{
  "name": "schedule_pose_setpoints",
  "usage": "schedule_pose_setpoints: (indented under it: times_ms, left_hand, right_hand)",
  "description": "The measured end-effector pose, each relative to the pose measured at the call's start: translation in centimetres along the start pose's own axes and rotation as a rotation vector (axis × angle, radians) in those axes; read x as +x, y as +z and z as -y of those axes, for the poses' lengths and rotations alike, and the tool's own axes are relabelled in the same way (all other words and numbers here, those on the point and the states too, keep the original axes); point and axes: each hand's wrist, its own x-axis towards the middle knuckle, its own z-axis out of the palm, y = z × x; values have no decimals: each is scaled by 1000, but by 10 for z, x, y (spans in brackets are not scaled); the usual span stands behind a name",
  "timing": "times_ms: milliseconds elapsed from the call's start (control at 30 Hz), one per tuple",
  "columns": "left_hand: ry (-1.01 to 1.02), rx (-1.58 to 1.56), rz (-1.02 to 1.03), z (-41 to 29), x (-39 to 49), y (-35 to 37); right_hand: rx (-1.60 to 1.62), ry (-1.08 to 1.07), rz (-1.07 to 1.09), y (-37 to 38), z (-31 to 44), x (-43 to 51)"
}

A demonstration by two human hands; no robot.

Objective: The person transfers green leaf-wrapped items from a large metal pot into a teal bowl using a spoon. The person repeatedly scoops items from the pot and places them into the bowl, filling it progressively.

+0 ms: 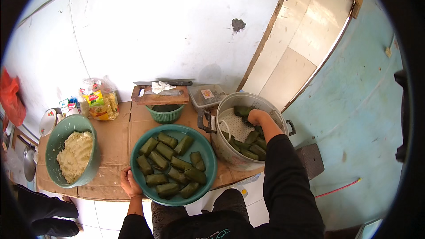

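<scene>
My left hand (130, 183) grips the near left rim of a teal plastic basin (206, 146), in which lie many banana-leaf parcels (166, 151). To the right stands a large aluminium steamer pot (217, 139) with a perforated tray inside. My right hand (258, 117) reaches into this pot, fingers pointing down at a dark green leaf parcel (244, 111); whether they hold it is hidden. More leaf parcels (250, 154) lie along the near and right side of the tray. A pale curved piece rests on the tray's left part.
At the left stands a green basin (96, 159) of pale grated or mashed food (76, 156). Behind are a packet of pasta (102, 101), a green basket (164, 116) under a wooden board (139, 98) with knives, and a lidded plastic box (207, 94). Another person's legs (46, 207) show lower left.
</scene>
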Motion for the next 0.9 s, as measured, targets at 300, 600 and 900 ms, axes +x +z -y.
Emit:
schedule_pose_setpoints:
  times_ms: [300, 600, 900]
  left_hand:
    - [17, 43, -4, -1, 1, -1]
    - [39, 30, -11, 7, 1, 0]
    - [3, 52, -20, 1, 1, 0]
  right_hand:
    - [-583, -268, -61, 9, 0, 14]
    - [-491, 6, -48, 10, 26, 24]
    - [371, 55, -548, 2, 25, -41]
